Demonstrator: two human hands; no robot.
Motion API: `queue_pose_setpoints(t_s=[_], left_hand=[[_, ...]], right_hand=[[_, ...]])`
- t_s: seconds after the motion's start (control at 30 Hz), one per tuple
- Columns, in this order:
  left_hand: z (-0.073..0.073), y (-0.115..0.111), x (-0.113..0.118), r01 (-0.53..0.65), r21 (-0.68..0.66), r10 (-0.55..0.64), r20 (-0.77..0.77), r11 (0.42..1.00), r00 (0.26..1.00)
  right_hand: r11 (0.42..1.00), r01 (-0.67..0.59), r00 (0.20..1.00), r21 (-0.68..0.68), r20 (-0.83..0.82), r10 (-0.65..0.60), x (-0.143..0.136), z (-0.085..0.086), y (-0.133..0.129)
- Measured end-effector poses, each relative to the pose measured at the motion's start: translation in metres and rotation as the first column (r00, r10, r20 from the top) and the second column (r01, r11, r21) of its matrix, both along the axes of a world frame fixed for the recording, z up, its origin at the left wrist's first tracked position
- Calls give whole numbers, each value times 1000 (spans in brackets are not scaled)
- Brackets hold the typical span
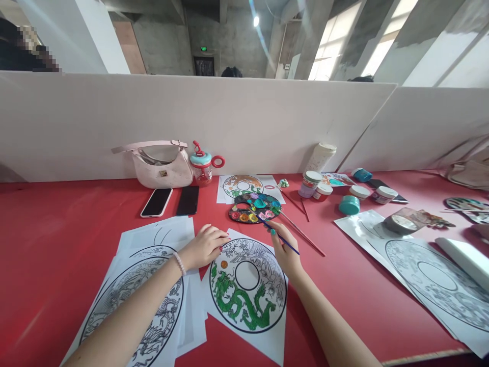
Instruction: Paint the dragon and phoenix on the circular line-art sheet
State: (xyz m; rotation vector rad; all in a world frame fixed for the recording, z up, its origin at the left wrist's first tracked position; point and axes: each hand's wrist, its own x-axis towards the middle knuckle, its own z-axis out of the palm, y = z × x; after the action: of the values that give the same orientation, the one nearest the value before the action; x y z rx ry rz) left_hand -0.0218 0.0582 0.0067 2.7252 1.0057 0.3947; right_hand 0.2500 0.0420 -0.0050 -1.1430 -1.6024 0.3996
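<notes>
My right hand (286,251) grips a thin blue paintbrush (286,243). Its tip reaches the lower edge of a dark paint palette (248,206) with dabs of many colours. My left hand (205,246), with a beaded bracelet at the wrist, lies with fingers stretched over the upper left edge of a line drawing (267,326). That sheet carries a ring-shaped design with a dragon painted green, an orange spot and an unpainted phoenix. Under my left forearm lies a stack of uncoloured printed sheets (191,326).
Behind lie two phones (156,202), a pink handbag (164,171), a cup with a straw (202,168) and a partly coloured sheet (225,189). A red-handled brush (305,237) rests against the palette. Paint jars (349,205) and more sheets (420,285) are at right. A white partition (244,122) borders the red table.
</notes>
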Motion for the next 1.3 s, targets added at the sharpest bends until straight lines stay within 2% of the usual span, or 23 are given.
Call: queue_pose_setpoints(t_s=[0.47,0.57,0.93,1.13,1.23,1.3], left_hand=[[-3,-2,1,64,123,-69,35,990,997],[-4,-2,0,92,109,-99,61,990,993],[-5,-1,0,111,88,-119,95,990,988],[-6,-1,2,79,72,-85,82,994,993],[-7,0,2,50,52,-54,70,997,996],[-8,0,2,32,40,-34,57,999,998]], right_hand=[[997,43,994,64,94,-49,-3,9,-1],[995,83,989,61,120,-90,-5,10,-3],[988,156,988,8,6,-156,-7,8,-6],[993,113,988,-43,-97,-117,-8,22,-18],[991,0,980,-131,-198,-26,-11,29,-36],[968,-122,968,-217,-242,68,-12,28,-50]])
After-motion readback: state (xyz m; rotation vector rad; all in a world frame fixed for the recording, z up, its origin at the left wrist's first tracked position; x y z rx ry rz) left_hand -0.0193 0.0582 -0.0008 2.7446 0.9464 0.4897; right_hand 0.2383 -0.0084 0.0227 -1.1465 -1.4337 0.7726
